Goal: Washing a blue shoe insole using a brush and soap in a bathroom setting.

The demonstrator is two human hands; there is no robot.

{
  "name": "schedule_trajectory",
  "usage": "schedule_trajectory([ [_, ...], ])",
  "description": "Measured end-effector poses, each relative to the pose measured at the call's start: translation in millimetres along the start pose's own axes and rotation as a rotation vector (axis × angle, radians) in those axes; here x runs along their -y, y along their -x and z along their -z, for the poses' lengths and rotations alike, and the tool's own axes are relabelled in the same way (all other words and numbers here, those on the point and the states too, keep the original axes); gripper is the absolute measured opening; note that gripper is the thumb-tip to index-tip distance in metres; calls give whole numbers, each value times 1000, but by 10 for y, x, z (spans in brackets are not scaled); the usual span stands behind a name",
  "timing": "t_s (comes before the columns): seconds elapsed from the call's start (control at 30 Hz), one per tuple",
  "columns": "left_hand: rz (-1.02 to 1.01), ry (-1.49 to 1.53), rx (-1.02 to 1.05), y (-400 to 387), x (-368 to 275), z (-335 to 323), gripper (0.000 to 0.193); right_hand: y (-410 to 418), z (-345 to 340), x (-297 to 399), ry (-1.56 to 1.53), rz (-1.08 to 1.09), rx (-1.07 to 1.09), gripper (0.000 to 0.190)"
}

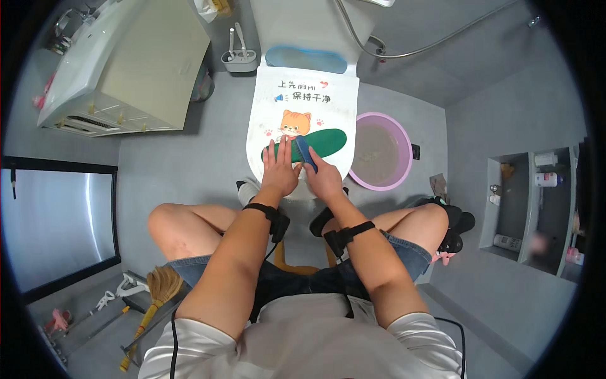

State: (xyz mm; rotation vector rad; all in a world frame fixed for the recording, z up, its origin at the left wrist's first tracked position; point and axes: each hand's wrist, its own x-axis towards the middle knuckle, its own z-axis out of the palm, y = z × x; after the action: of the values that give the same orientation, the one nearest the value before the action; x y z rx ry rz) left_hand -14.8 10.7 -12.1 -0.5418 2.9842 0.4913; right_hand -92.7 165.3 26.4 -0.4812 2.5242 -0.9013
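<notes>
A green insole-shaped pad (pixel 326 142) lies slantwise on the closed white toilet lid (pixel 303 85), which bears a cartoon cat and writing. My left hand (pixel 280 168) presses flat on the pad's left part, fingers slightly apart. In my right hand (pixel 324 175) is a blue brush (pixel 305 151), its bristles turned towards the left hand and lying over the middle of the pad. Behind the lid's hinge edge rests a translucent blue, elongated piece (pixel 307 59).
A pink basin (pixel 408 156) of cloudy water stands right of the toilet. A grey toilet-brush holder (pixel 240 61) is at the back left, beside a vanity cabinet (pixel 151 66). A metal shower hose (pixel 426 49) hangs at the upper right. A straw broom (pixel 163 284) lies lower left.
</notes>
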Motion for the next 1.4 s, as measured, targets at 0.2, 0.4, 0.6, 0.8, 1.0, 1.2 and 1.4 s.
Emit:
schedule_trajectory([
  [0.2, -4, 8, 4, -47, -70, 70, 86, -297, 936, -915, -41, -191, -353, 57],
  [0.4, -44, -14, -99, 4, -21, 129, 78, -106, 715, -509, -256, -75, -432, 56],
  [0.6, -450, -460, -42, -283, 45, 359, 63, -87, 151, -1026, -733, -493, -468, 56],
  [0.8, -256, -410, 155, -443, -227, 308, 56, -116, -28, -1078, -680, -406, -358, 53],
  [1.0, -34, -139, 216, -573, -172, 693, 32, -37, -19, -617, -425, -382, -474, 49],
  [1.2, 366, 1384, 420, -384, 28, 841, 33, -156, 19, -279, -823, -435, -189, 50],
  [1.4, 376, 1753, 318, -33, -332, 974, 35, 63, -50, 91, -347, -14, -439, 51],
])
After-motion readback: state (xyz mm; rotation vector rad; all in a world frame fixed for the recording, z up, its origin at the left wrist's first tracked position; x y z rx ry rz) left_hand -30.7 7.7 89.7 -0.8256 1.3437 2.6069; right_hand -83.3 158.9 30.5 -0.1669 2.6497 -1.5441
